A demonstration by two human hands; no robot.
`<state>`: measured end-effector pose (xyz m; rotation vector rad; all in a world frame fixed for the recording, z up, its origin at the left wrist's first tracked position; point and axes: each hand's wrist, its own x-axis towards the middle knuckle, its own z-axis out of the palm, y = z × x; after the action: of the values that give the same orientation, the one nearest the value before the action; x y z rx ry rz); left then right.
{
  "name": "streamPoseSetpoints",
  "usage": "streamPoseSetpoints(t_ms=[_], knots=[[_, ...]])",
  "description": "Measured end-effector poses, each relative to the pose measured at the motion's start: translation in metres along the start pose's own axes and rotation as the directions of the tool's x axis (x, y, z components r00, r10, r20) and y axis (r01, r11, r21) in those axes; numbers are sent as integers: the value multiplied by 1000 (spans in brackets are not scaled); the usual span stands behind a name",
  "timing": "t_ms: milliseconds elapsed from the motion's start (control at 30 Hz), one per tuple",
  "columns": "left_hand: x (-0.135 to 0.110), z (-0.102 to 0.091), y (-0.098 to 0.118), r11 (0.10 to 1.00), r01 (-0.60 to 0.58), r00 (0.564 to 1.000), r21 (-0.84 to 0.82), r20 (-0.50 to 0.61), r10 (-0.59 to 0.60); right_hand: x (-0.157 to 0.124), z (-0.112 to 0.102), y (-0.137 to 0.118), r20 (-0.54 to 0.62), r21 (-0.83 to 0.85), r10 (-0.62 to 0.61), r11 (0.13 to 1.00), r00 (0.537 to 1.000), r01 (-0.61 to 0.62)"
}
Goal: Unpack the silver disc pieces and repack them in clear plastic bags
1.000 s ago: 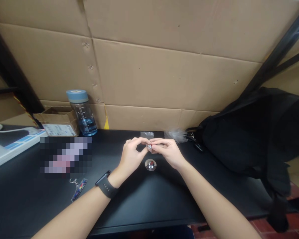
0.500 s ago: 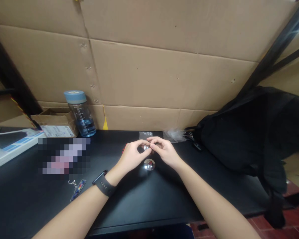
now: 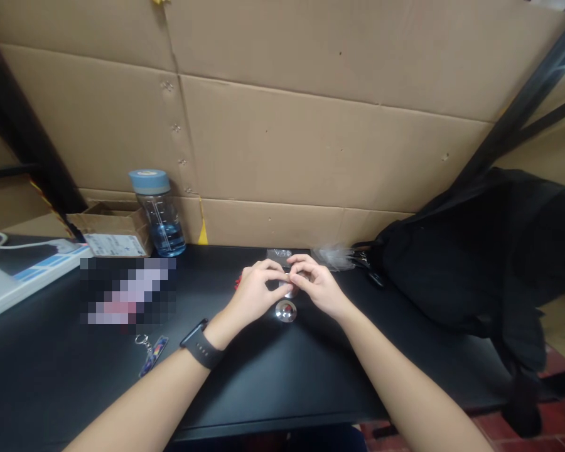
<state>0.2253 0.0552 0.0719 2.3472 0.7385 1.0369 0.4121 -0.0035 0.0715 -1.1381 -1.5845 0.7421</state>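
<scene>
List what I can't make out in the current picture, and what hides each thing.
All in the head view:
Shiny piece: mostly covered by the left hand and right hand, so its full shape is hidden.
Red thing: largely behind the left hand.
Pixelated patch: contents masked by blocks.
Box label: print too small and blurred.
Black bag: cut off by the right edge.

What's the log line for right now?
left hand: pinching shiny piece | right hand: at shiny piece, grip unclear | metal disc: on table
</scene>
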Motion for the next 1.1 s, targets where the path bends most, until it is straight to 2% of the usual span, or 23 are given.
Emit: streamPoseSetpoints(t_ms=[133, 200, 267, 367, 433, 500, 633, 767, 833, 933, 1000, 1100], knots=[[0, 0, -5, 992, 3, 999, 129, -43, 3, 2, -4, 2, -62, -109, -35, 994, 997, 28], [1, -3, -9, 978, -2, 998, 208, -60, 15, 2, -10, 0, -40, -226, -43, 974, 998, 33], [2, -8, -13, 967, 7, 997, 256, -82, 15, 1, -16, -3, 110, -356, -26, 932, 994, 64], [4, -13, -18, 961, 41, 993, 272, -115, -10, -2, -17, -3, 386, -454, 28, 876, 922, 163], [5, -15, -21, 960, 64, 991, 273, -131, -29, -3, -13, 1, 449, -454, 44, 871, 892, 185], [6, -16, -23, 957, 82, 989, 277, -139, -44, -4, -7, 5, 449, -445, 28, 873, 893, 197], [8, -19, -22, 957, 102, 989, 273, -131, -68, -5, -2, 6, 394, -475, -11, 854, 919, 214], [7, -21, -17, 974, 123, 989, 189, -101, -106, -3, -2, 1, 169, -422, -79, 895, 982, 144], [7, -20, -15, 985, 137, 987, 107, -97, -127, -1, -2, 1, 26, -310, -77, 947, 997, 82], [5, -13, -12, 985, 161, 983, -60, -76, -165, 2, -1, 3, -131, 0, 24, 1000, 991, -24], [4, -8, -11, 969, 180, 980, -169, -57, -192, 3, 1, 4, -162, 165, 80, 985, 984, -53], [2, -1, -9, 939, 190, 977, -287, -37, -209, 2, 5, 2, -147, 226, 84, 973, 986, -49]])
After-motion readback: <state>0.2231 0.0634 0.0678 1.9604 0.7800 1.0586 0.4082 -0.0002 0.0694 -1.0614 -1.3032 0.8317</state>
